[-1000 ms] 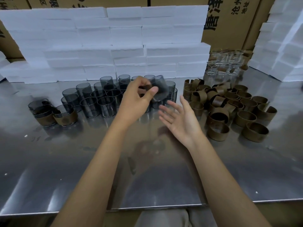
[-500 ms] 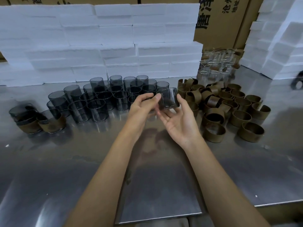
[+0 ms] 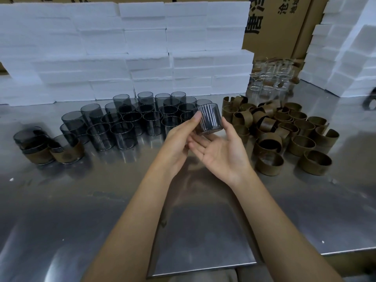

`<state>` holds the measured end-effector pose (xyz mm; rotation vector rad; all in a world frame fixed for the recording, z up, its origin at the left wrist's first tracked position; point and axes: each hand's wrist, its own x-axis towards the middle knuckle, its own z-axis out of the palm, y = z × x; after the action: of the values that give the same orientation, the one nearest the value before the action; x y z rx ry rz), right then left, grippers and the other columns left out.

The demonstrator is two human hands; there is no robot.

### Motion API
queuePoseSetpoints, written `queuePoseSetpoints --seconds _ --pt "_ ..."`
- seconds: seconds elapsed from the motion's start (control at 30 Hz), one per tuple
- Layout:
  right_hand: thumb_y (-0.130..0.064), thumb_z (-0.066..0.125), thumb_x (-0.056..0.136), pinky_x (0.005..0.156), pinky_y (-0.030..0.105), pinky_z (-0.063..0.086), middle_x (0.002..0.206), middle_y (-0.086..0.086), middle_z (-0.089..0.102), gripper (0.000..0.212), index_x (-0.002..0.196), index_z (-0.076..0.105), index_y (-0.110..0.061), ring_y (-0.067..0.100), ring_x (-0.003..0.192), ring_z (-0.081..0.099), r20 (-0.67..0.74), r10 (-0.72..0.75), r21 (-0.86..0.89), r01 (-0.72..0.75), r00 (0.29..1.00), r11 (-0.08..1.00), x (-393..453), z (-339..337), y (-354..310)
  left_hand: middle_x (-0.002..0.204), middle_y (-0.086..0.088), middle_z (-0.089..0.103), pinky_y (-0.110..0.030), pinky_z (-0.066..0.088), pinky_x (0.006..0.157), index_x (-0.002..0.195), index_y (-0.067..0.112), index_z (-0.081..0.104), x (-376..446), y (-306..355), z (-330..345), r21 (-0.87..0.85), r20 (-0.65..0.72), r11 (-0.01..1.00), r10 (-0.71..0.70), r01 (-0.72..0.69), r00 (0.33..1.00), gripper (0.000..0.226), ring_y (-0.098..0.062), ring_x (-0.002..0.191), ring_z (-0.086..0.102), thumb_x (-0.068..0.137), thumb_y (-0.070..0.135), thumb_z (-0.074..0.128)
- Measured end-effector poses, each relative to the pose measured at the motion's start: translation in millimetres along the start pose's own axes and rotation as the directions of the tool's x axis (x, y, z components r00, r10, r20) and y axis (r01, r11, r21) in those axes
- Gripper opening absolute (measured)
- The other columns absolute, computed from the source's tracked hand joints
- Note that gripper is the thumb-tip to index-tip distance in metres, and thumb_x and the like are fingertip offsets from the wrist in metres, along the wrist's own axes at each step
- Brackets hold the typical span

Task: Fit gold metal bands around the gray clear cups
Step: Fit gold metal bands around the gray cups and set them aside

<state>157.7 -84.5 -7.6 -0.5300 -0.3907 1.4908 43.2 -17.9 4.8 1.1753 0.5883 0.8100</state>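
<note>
Both our hands meet above the middle of the table (image 3: 61, 210), sharing 1 gray clear cup (image 3: 209, 119). Our left hand (image 3: 179, 139) pinches the cup's left side with thumb and curled fingers. Our right hand (image 3: 221, 151) lies palm up under it, thumb raised against the cup's right side; we cannot tell how firmly those fingers bear on it. The cup is lifted off the table and tilted. Behind it toward the far edge stands the cluster of bare gray cups (image 3: 130, 121). The pile of gold metal bands (image 3: 284, 131) lies toward the right edge, just beside our right hand. Near the left edge sit the banded cups (image 3: 50, 147). White foam blocks (image 3: 126, 49) are stacked along the far edge.
</note>
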Motion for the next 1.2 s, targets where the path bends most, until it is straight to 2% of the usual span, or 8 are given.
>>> queuePoseSetpoints --seconds 0.13,0.27,0.37,0.53,0.7,0.83,0.97,1.2 --pt "-0.041 0.055 0.101 0.097 0.033 0.057 0.119 0.021 0.066 0.056 0.138 0.055 0.000 0.029 0.109 0.068 -0.070 -0.086 -0.003 0.086 0.994 0.996 0 1 -2 0.094 0.003 0.076 -0.018 0.051 0.068 0.112 0.018 0.077 4 -1 0 -0.011 -0.130 0.999 0.042 -0.044 0.991 0.023 -0.008 0.082 0.065 0.097 0.032 0.067" --pt "-0.035 0.055 0.102 0.108 0.037 0.049 0.125 0.022 0.062 0.053 0.144 0.052 -0.002 0.033 0.122 0.061 -0.093 -0.155 -0.066 0.149 0.984 0.987 1 -2 -2 0.105 -0.002 0.077 -0.031 0.048 0.078 0.113 0.017 0.077 2 -2 0 0.065 -0.234 0.992 0.116 -0.104 0.965 0.028 -0.011 0.089 0.065 0.092 0.034 0.073" --pt "-0.029 0.057 0.102 0.103 0.035 0.052 0.118 0.020 0.066 0.049 0.142 0.053 0.000 0.028 0.111 0.068 -0.079 -0.224 -0.221 0.202 0.971 0.954 2 1 0 0.094 0.005 0.076 -0.023 0.046 0.072 0.105 0.022 0.079 0 -3 1 0.145 -0.228 0.982 0.153 -0.122 0.962 0.029 -0.004 0.081 0.063 0.087 0.045 0.077" --pt "-0.017 0.080 0.085 0.099 0.036 0.052 0.108 0.010 0.069 0.042 0.121 0.059 -0.020 0.023 0.104 0.068 -0.051 -0.473 -0.627 0.341 0.880 0.701 4 3 11 0.095 -0.007 0.078 -0.027 0.041 0.072 0.098 0.020 0.082 -1 -2 1 0.060 -0.184 0.995 0.086 -0.076 0.979 0.024 -0.013 0.084 0.065 0.086 0.041 0.079" --pt "-0.051 0.058 0.096 0.096 0.038 0.054 0.115 0.020 0.068 0.065 0.137 0.055 0.000 0.027 0.104 0.069 -0.143 -0.211 -0.340 0.152 0.967 0.928 2 2 2 0.109 -0.009 0.077 -0.032 0.043 0.086 0.099 0.019 0.082 -2 4 -7 -0.017 -0.105 0.999 0.043 -0.045 0.994 0.028 -0.015 0.093 0.065 0.081 0.041 0.079" --pt "-0.056 0.051 0.098 0.078 0.032 0.061 0.100 0.022 0.072 0.067 0.130 0.056 0.003 0.027 0.087 0.074 -0.120 -0.022 -0.134 0.006 0.993 0.991 -3 1 -1 0.112 -0.007 0.077 -0.015 0.048 0.073 0.107 0.019 0.080 -3 6 -8 0.010 -0.013 0.999 0.041 -0.040 0.999 0.036 -0.007 0.088 0.067 0.082 0.043 0.075" --pt "-0.046 0.052 0.102 0.081 0.029 0.061 0.101 0.019 0.073 0.054 0.127 0.059 0.001 0.024 0.093 0.073 -0.141 -0.113 -0.135 0.094 0.983 0.986 0 2 0 0.126 -0.011 0.072 -0.023 0.047 0.088 0.124 0.012 0.072 -2 5 -8 -0.011 -0.035 0.996 0.087 -0.087 0.996 0.045 -0.016 0.106 0.065 0.088 0.040 0.072" --pt "-0.020 0.062 0.100 0.097 0.035 0.055 0.116 0.024 0.068 0.032 0.128 0.055 -0.005 0.030 0.103 0.068 -0.119 -0.390 -0.405 0.314 0.913 0.859 2 1 0 0.113 -0.001 0.077 -0.029 0.052 0.090 0.104 0.025 0.080 0 1 -12 0.045 -0.113 0.993 0.117 -0.112 0.987 0.031 -0.015 0.109 0.072 0.086 0.049 0.074"
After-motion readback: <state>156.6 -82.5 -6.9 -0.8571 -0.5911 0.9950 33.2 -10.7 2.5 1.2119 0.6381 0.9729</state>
